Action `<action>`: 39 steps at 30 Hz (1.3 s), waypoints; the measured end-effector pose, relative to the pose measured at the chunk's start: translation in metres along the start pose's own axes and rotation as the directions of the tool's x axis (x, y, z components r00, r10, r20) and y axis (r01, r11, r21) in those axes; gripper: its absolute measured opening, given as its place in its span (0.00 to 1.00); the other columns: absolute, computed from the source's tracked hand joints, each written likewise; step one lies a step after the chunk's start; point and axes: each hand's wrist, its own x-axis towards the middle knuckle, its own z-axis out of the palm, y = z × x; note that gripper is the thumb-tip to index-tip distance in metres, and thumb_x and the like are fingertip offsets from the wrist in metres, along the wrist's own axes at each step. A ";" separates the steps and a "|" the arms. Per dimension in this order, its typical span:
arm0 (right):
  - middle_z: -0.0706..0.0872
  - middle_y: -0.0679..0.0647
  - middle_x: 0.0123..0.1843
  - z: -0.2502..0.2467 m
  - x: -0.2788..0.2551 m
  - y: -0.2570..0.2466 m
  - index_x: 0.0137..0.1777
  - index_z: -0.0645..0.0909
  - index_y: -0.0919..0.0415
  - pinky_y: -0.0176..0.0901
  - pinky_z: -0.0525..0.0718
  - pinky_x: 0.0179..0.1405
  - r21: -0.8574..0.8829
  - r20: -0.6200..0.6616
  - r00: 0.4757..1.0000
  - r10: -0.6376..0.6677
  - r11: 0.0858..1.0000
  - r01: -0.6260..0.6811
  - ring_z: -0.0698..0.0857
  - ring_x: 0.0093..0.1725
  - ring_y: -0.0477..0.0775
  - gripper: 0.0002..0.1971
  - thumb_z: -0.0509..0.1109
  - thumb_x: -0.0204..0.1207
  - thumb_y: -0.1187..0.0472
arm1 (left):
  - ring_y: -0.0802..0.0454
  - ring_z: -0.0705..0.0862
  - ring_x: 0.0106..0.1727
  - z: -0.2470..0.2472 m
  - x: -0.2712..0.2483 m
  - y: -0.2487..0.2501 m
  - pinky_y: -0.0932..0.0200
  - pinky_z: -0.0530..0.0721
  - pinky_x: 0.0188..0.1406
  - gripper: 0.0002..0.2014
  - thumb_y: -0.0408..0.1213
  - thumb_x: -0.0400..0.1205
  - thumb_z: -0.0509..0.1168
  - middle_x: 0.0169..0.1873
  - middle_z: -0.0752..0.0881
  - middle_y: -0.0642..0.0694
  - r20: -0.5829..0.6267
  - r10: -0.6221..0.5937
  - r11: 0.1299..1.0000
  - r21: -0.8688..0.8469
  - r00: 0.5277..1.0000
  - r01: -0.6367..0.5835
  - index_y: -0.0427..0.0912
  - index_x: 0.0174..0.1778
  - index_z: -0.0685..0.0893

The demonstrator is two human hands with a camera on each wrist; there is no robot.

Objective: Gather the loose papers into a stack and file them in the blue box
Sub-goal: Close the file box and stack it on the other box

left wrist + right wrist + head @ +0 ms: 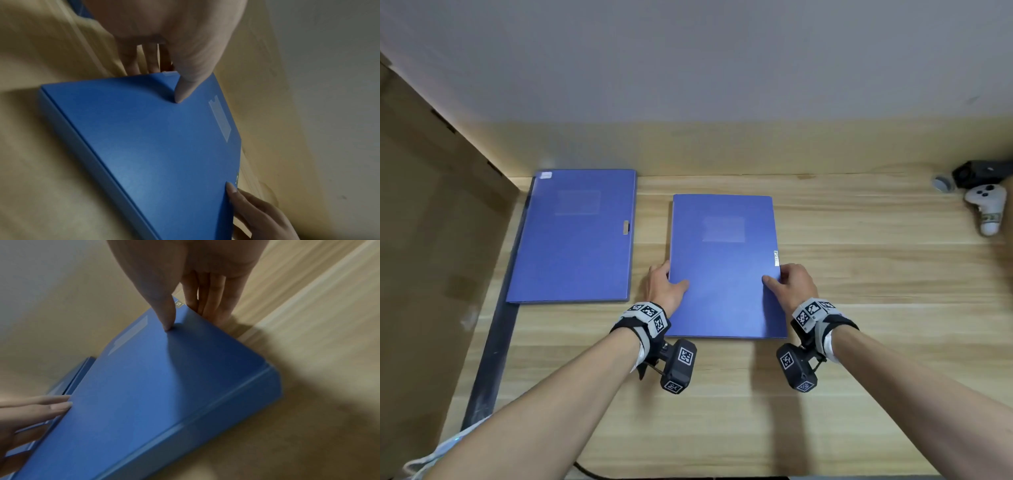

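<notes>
No legible text, brand or number in any view. Small sticker (776, 258) at right edge of the blue box (724, 270): print too small to read. Wristband markers (648, 311): black-and-white square codes only, no characters.

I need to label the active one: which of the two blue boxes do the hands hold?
The right-hand blue box, nearer the person. The left hand and right hand grip its side edges, thumbs on the lid. The other blue box, by the left wall, is untouched.
</notes>
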 end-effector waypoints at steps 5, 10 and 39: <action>0.82 0.54 0.34 0.011 0.013 -0.046 0.38 0.79 0.61 0.48 0.79 0.35 0.068 -0.006 0.997 -0.076 0.995 0.076 0.80 0.33 0.58 0.15 0.74 0.71 0.49 | 0.43 0.86 0.61 -0.041 0.011 -0.003 0.44 0.85 0.64 0.24 0.38 0.75 0.71 0.64 0.81 0.45 -0.072 0.016 0.992 -0.125 0.997 -0.025 0.47 0.70 0.83; 0.85 0.54 0.48 0.036 0.023 -0.104 0.56 0.76 0.62 0.52 0.82 0.51 0.111 0.037 0.993 -0.112 0.988 0.107 0.84 0.48 0.59 0.19 0.75 0.74 0.50 | 0.41 0.85 0.59 -0.097 0.022 -0.002 0.44 0.84 0.65 0.24 0.29 0.78 0.68 0.63 0.76 0.42 -0.177 0.002 0.970 -0.238 0.984 -0.045 0.43 0.72 0.81; 0.85 0.59 0.54 0.169 0.010 -0.247 0.51 0.69 0.57 0.48 0.80 0.50 0.086 0.291 0.926 -0.241 0.970 0.225 0.84 0.50 0.61 0.14 0.72 0.76 0.54 | 0.47 0.82 0.49 -0.247 0.094 -0.089 0.49 0.86 0.58 0.33 0.41 0.80 0.63 0.78 0.75 0.47 -0.350 -0.279 0.955 -0.196 0.894 0.221 0.49 0.84 0.66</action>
